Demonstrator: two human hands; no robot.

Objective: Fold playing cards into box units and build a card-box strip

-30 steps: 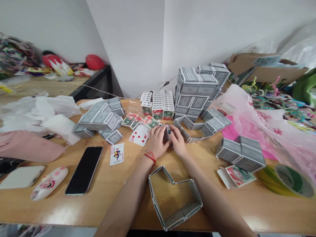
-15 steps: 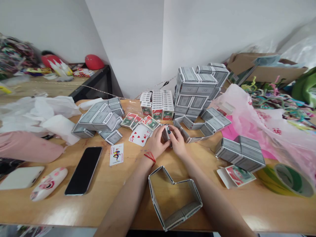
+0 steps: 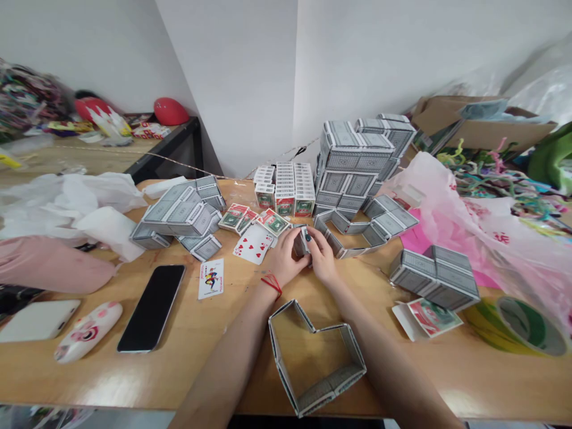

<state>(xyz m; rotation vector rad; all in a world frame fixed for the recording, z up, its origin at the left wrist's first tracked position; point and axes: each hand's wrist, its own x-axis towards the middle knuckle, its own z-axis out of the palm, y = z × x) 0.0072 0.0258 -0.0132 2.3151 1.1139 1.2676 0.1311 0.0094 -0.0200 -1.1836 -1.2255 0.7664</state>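
Observation:
Above the middle of the table, my left hand point(image 3: 287, 257) and my right hand point(image 3: 320, 253) are closed around grey-backed playing cards point(image 3: 301, 241), mostly hidden by the fingers. How many cards they hold I cannot tell. Just left of them lie fanned cards with a red-heart face point(image 3: 252, 243), and a joker card point(image 3: 211, 279) lies flat nearer me. Between my forearms stands a heart-shaped frame point(image 3: 330, 387) built from folded cards. Beyond my right hand is another open card frame point(image 3: 357, 244).
Stacked card boxes point(image 3: 295, 189) and a tall card-block structure point(image 3: 353, 155) stand at the back. Card blocks sit left point(image 3: 179, 208) and right point(image 3: 435, 277). A phone point(image 3: 152, 308), a mouse point(image 3: 88, 333), an opened card box point(image 3: 431, 317) and tape rolls point(image 3: 513, 326) lie around.
Almost nothing differs. Both hands stay in the same place on the cards, with only a slight shift of the fingers.

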